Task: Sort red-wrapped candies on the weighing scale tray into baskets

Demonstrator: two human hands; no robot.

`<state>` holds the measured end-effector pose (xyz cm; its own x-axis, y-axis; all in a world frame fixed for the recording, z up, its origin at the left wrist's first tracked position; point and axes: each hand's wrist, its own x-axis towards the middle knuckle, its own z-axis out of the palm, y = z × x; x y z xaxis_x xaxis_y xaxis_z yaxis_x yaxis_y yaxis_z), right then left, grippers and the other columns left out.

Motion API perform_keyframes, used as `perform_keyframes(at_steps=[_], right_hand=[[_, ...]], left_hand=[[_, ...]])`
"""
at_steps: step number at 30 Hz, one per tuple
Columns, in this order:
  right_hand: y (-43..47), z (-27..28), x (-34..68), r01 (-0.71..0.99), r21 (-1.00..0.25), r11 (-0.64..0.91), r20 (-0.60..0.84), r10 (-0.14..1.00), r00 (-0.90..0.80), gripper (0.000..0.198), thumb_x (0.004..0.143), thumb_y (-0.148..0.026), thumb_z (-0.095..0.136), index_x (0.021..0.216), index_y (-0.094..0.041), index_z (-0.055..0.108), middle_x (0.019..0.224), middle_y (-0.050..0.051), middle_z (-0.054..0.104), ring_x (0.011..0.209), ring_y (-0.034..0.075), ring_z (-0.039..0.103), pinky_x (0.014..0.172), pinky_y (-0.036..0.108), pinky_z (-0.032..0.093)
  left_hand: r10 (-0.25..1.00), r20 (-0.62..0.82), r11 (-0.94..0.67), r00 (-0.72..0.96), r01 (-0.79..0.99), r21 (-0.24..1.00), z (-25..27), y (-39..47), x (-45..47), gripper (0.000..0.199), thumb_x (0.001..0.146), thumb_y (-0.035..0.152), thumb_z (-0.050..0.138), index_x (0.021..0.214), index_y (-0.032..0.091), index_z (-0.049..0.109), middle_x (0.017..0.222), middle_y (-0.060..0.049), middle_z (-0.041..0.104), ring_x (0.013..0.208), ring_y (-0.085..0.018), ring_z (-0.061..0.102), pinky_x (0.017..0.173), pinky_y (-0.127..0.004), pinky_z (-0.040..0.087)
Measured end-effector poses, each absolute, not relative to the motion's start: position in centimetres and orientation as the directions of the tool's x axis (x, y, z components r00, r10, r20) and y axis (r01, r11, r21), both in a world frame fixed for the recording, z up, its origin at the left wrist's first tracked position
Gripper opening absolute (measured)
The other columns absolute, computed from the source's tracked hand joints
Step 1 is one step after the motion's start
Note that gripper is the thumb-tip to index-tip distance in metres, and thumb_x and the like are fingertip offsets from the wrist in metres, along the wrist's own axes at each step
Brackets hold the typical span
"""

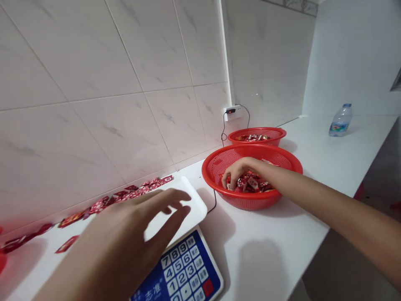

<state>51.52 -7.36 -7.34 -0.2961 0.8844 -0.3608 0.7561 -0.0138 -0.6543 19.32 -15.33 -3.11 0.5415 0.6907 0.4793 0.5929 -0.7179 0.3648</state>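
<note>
My left hand (138,230) hovers over a white weighing scale, thumb and fingers apart, with nothing visible between them. It partly covers the scale's white tray (192,205) and its blue keypad (184,267) with number keys. My right hand (236,171) reaches down into a red plastic basket (252,201), its fingers bent and spread among small red wrapped packets (253,182). The fingertips touch the packets, and no packet is seen lifted. The underside of the right palm is hidden.
Behind the near basket stands a second red basket (257,133) with more packets. Red packets (125,194) lie in a row along the tiled wall. A clear bottle (340,121) stands at the far right of the white counter (316,167). A cable runs to a wall socket (233,113).
</note>
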Motion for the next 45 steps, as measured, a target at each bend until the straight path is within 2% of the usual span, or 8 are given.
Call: perform_keyframes(at_steps=[7,12,16,23,28,34,38,45], right_hand=[[-8.1,-4.6,51.2,0.422,-0.900,0.104,-0.020,0.960,-0.280,0.033,0.085,-0.032,0.071,0.112,-0.016,0.063,0.111,0.008,0.070,0.085,0.012,0.068,0.072,0.021,0.054],[-10.0,-3.5,45.2,0.206,-0.941,0.268,0.205,0.936,-0.285,0.021,0.083,-0.023,0.075,0.099,-0.014,0.065,0.085,0.004,0.071,0.074,0.009,0.065,0.067,0.019,0.051],[-11.9,-3.3,39.4,0.239,-0.890,0.389,0.305,0.895,-0.325,0.030,0.074,-0.026,0.083,0.098,-0.016,0.068,0.073,-0.002,0.065,0.063,0.009,0.059,0.056,0.019,0.045],[-9.9,-5.3,35.8,-0.064,-0.971,0.231,0.232,0.837,-0.496,0.035,0.079,-0.036,0.080,0.107,-0.016,0.072,0.099,0.007,0.073,0.086,0.016,0.068,0.079,0.029,0.053],[-8.5,-5.9,36.6,0.060,-0.953,0.295,0.258,0.902,-0.347,0.024,0.077,-0.038,0.082,0.089,-0.018,0.078,0.087,0.004,0.072,0.074,0.011,0.063,0.063,0.022,0.047],[-9.0,-5.6,37.4,0.101,-0.946,0.308,0.229,0.854,-0.467,0.015,0.077,-0.029,0.081,0.085,-0.018,0.078,0.085,0.003,0.072,0.075,0.010,0.063,0.072,0.023,0.049],[-9.3,-5.6,36.6,0.102,-0.940,0.325,0.206,0.780,-0.591,0.016,0.080,-0.031,0.078,0.089,-0.018,0.078,0.085,0.002,0.071,0.076,0.010,0.063,0.071,0.023,0.048],[-9.0,-6.3,36.2,0.068,-0.941,0.331,0.228,0.769,-0.598,0.022,0.082,-0.036,0.077,0.093,-0.017,0.076,0.090,0.003,0.071,0.079,0.010,0.063,0.070,0.022,0.048]], left_hand=[[0.763,0.470,-0.647,0.444,0.525,0.554,-3.3,-13.2,22.1,0.039,0.084,0.063,0.058,0.103,0.031,0.070,0.102,-0.003,0.076,0.089,-0.025,0.072,0.067,-0.034,0.058],[0.826,0.450,-0.562,0.339,0.432,0.705,-5.0,-12.9,20.6,0.048,0.084,0.064,0.059,0.115,0.028,0.064,0.118,-0.008,0.071,0.103,-0.027,0.069,0.072,-0.035,0.059],[0.841,0.435,-0.537,0.322,0.391,0.748,-4.5,-12.2,19.0,0.040,0.081,0.057,0.065,0.101,0.022,0.062,0.096,-0.008,0.074,0.086,-0.025,0.072,0.068,-0.035,0.058],[0.870,0.397,-0.491,0.292,0.444,0.750,-2.4,-11.4,14.2,0.032,0.075,0.049,0.070,0.086,0.021,0.060,0.085,-0.007,0.076,0.079,-0.021,0.071,0.069,-0.032,0.054],[0.921,0.333,-0.380,0.204,0.662,0.646,-2.1,-10.8,11.5,0.030,0.074,0.050,0.065,0.086,0.023,0.060,0.090,-0.007,0.078,0.087,-0.027,0.073,0.073,-0.037,0.053],[0.959,0.136,-0.281,0.247,0.883,0.377,-4.4,-7.8,9.6,0.036,0.074,0.052,0.061,0.091,0.021,0.067,0.090,-0.011,0.076,0.083,-0.032,0.071,0.070,-0.040,0.051],[0.900,0.329,-0.431,0.287,0.707,0.561,-4.3,-8.7,12.0,0.049,0.082,0.062,0.056,0.107,0.021,0.065,0.108,-0.012,0.073,0.101,-0.030,0.068,0.085,-0.043,0.052],[0.840,0.378,-0.532,0.388,0.455,0.714,-3.3,-10.3,14.7,0.029,0.079,0.047,0.069,0.086,0.020,0.060,0.085,-0.006,0.075,0.082,-0.023,0.071,0.072,-0.034,0.056]])
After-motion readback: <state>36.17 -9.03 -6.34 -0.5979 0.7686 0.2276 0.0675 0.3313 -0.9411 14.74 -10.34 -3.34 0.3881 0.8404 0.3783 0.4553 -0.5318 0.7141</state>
